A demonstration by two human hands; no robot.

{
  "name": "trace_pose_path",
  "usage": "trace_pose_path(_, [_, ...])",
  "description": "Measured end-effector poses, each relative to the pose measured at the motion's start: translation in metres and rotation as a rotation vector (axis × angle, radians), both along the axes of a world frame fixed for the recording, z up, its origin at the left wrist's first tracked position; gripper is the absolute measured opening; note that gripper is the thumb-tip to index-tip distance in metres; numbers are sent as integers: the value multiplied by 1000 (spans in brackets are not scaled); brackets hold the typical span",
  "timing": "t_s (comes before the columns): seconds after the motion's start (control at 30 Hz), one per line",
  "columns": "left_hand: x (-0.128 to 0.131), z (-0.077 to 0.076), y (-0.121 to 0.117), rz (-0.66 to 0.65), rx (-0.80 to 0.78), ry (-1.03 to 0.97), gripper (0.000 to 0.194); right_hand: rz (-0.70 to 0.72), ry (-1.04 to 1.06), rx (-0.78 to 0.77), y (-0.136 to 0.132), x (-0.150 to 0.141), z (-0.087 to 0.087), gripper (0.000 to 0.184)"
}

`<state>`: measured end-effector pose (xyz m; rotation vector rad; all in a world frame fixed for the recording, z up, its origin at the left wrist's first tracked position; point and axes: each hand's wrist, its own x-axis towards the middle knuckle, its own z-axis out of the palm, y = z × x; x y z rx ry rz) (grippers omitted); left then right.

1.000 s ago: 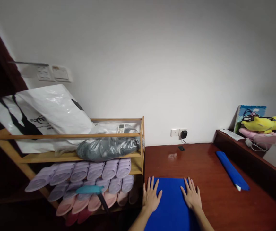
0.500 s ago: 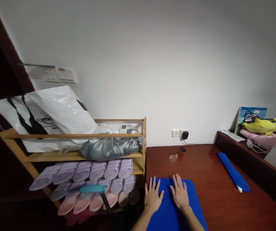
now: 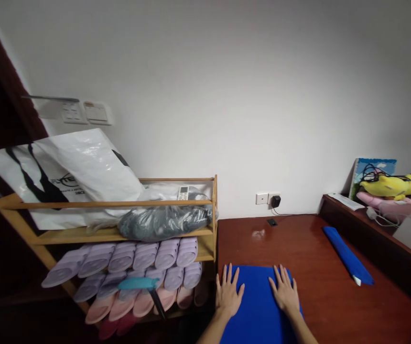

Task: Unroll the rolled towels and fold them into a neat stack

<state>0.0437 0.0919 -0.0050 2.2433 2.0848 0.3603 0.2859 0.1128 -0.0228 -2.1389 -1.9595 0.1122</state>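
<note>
A blue cloth (image 3: 257,301) lies flat on the reddish-brown wooden table (image 3: 320,267), running out of view at the bottom. My left hand (image 3: 229,294) rests palm down on its left edge, fingers spread. On the right edge lies my right hand (image 3: 285,291), also flat with fingers apart. Neither hand grips anything. Farther right on the table is a long, narrow folded blue piece (image 3: 347,255) with a small white tip at its near end; no hand touches it.
Left of the table stands a wooden rack (image 3: 187,204) with several slippers (image 3: 134,255), a white bag (image 3: 94,162) and a plastic-wrapped bundle (image 3: 166,222). A black plug (image 3: 275,201) sits in the wall. On a raised ledge at right lies a yellow plush toy (image 3: 388,185).
My right hand has slid right across the blue cloth, from near its middle to its right edge. My left hand has stayed almost in place.
</note>
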Motion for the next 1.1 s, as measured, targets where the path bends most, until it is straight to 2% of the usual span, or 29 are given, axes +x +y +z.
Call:
trace_pose_path(0.1, [0,2,-1,-8,-1,-7,58,-20,20,-60,-1,29,1,70])
trace_pose_path(0.2, [0,4,-2,-12,4,-9,57,-56,10,-111,-11,35,9,71])
trace_pose_path(0.27, [0,7,-2,-9,0,-4,56,-66,19,-73,-27,25,15,72])
trace_pose_path(0.37, [0,15,-2,-3,-12,-3,54,84,68,34,-64,-2,20,69])
trace_pose_path(0.43, [1,22,-4,6,14,-7,53,167,91,49,-88,-18,19,65])
trace_pose_path(0.53, [6,25,-16,-87,107,-4,52,182,91,19,-110,-30,16,64])
trace_pose_path(0.63, [14,11,-44,-218,130,6,57,176,77,-9,-113,-29,11,65])
trace_pose_path(0.77, [16,-19,-81,-266,120,18,59,172,74,-34,-110,-27,7,66])
trace_pose_path(0.83, [14,-23,-88,-285,116,19,58,173,74,-20,-108,-26,8,65])
trace_pose_path(0.9, [14,-16,-85,-274,103,5,57,178,71,1,-105,-26,11,64])
trace_pose_path(1.03, [22,12,-70,-241,28,-23,55,185,82,16,-98,-27,26,65])
trace_pose_path(1.1, [28,18,-70,-206,21,-16,55,226,103,28,-98,-29,31,63])
